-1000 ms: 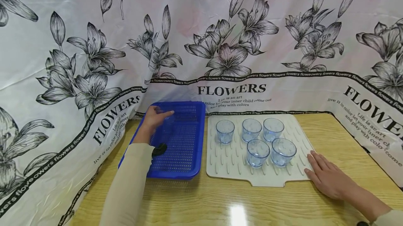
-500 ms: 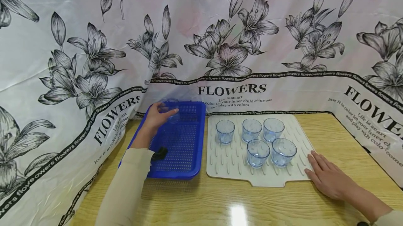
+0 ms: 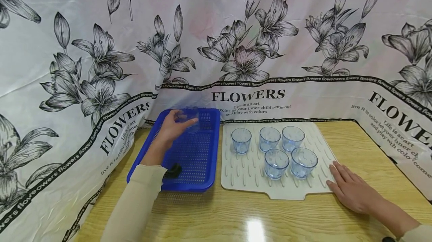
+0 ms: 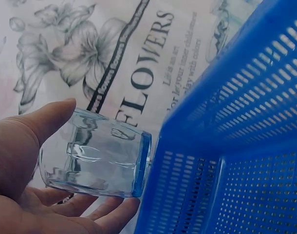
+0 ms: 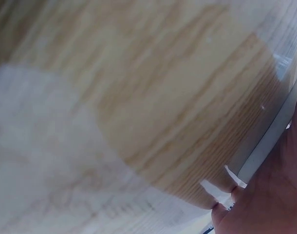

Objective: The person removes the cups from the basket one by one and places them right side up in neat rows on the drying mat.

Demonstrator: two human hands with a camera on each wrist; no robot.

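My left hand (image 3: 171,127) holds a clear bluish drinking glass (image 4: 97,153) between thumb and fingers, over the far part of a blue perforated plastic basket (image 3: 213,152). In the left wrist view the glass lies tilted on its side in the grip, its thick base towards the basket wall. My right hand (image 3: 354,189) rests at the right edge of a white ribbed draining mat (image 3: 243,178), fingertips touching that edge. Several similar glasses stand on the mat, among them a separate one (image 3: 241,141) at the left and a front one (image 3: 304,163) on the right.
Basket and mat sit side by side on a wood-grain table (image 3: 209,219). Behind and to the left hangs a white curtain (image 3: 189,28) printed with flowers. A small dark object (image 3: 173,171) shows by the left wrist, over the basket.
My left hand has lifted the glass up from inside the basket and moved a little to the right with it. The right hand and the glasses on the mat stay put.
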